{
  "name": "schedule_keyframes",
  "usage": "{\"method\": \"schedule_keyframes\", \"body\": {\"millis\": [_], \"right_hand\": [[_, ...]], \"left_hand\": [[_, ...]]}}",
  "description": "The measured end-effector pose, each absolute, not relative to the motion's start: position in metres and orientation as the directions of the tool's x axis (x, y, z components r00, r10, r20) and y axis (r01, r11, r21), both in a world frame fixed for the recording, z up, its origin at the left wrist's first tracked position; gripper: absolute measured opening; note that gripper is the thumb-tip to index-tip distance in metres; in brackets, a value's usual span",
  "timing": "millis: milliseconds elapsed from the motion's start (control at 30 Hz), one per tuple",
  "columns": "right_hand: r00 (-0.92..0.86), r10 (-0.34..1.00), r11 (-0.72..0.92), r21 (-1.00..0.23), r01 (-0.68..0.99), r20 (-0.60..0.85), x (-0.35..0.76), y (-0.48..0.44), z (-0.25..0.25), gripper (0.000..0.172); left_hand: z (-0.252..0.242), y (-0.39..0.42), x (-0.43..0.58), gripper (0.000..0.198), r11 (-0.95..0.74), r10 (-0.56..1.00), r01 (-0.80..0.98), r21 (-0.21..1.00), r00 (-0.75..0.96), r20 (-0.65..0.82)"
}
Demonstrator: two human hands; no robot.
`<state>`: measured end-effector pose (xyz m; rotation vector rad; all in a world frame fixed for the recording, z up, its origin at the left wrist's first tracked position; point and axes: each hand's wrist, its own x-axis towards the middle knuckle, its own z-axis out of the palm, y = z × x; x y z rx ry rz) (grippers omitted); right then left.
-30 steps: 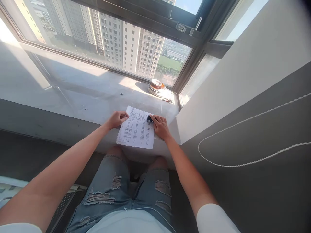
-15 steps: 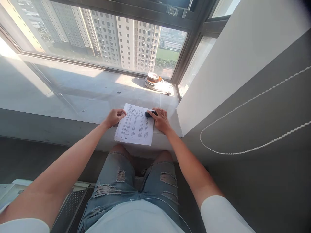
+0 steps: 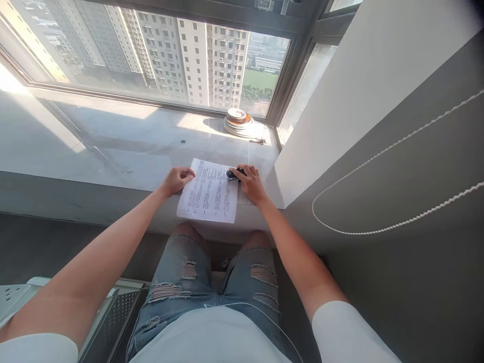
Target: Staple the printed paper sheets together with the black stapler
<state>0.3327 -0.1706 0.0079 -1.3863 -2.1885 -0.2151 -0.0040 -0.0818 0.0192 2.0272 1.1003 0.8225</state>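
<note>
Printed sheets of paper (image 3: 207,199), possibly more than one, lie on the windowsill with their near end jutting past its front edge. My left hand (image 3: 177,181) pinches the left edge between thumb and fingers. At the opposite edge, my right hand (image 3: 250,182) is closed around a small black stapler (image 3: 231,175). Its front end reaches over the paper's right margin, and my fingers hide its rear part.
Behind the paper, a coil of tape or cable (image 3: 239,123) sits by the window, with small dark bits (image 3: 258,141) beside it. A tiny dark piece (image 3: 183,141) lies on the sill (image 3: 132,146). A white bead chain (image 3: 363,233) hangs at right.
The stapler's front end has tilted a little and looks rounder from this angle. Both hands keep their holds, and the whole view has shifted slightly.
</note>
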Motion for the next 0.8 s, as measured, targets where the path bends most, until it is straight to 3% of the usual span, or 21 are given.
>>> {"method": "schedule_keyframes", "body": {"millis": [400, 667, 800], "right_hand": [[-0.356, 0.784, 0.504, -0.185, 0.844, 0.509, 0.3284, -0.1704, 0.0101, 0.068], [-0.325, 0.777, 0.474, -0.161, 0.866, 0.539, 0.3268, -0.1693, 0.0099, 0.053], [-0.267, 0.804, 0.413, -0.176, 0.894, 0.531, 0.3285, -0.1684, 0.0066, 0.055]], "left_hand": [[0.0183, -0.0829, -0.0043, 0.025, -0.418, 0.879, 0.440, 0.795, 0.416, 0.232], [0.0192, -0.0826, -0.0040, 0.024, -0.399, 0.891, 0.422, 0.814, 0.388, 0.235], [0.0195, -0.0832, -0.0033, 0.022, -0.392, 0.896, 0.420, 0.819, 0.376, 0.236]]}}
